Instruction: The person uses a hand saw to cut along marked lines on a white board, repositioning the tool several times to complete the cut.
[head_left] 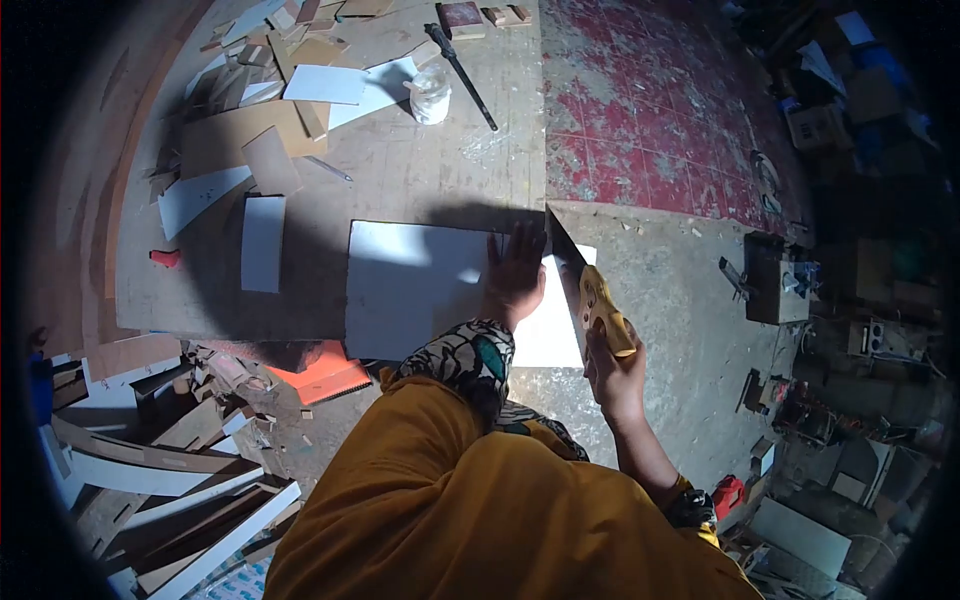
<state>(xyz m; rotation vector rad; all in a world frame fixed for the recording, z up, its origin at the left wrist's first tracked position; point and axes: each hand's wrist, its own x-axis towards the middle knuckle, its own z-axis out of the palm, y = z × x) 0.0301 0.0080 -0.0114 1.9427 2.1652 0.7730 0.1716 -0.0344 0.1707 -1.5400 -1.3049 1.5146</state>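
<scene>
A white board [400,290] lies on the worktable [400,185], its right part reaching past the table's right edge. My left hand [516,275] rests flat on the board near that edge, fingers stretched forward. To its right, my right hand [615,375] is closed around the yellow handle of a handsaw [607,310]. The saw's dark blade slants forward and left across the board, its tip near the table edge. Whether the teeth are in a cut cannot be made out.
Board scraps [235,140], a jar [430,97] and a dark rod-like tool [462,80] lie on the table. A narrow white piece [263,245] sits left of the board. Wood offcuts [190,470] and an orange-red item [325,373] are below.
</scene>
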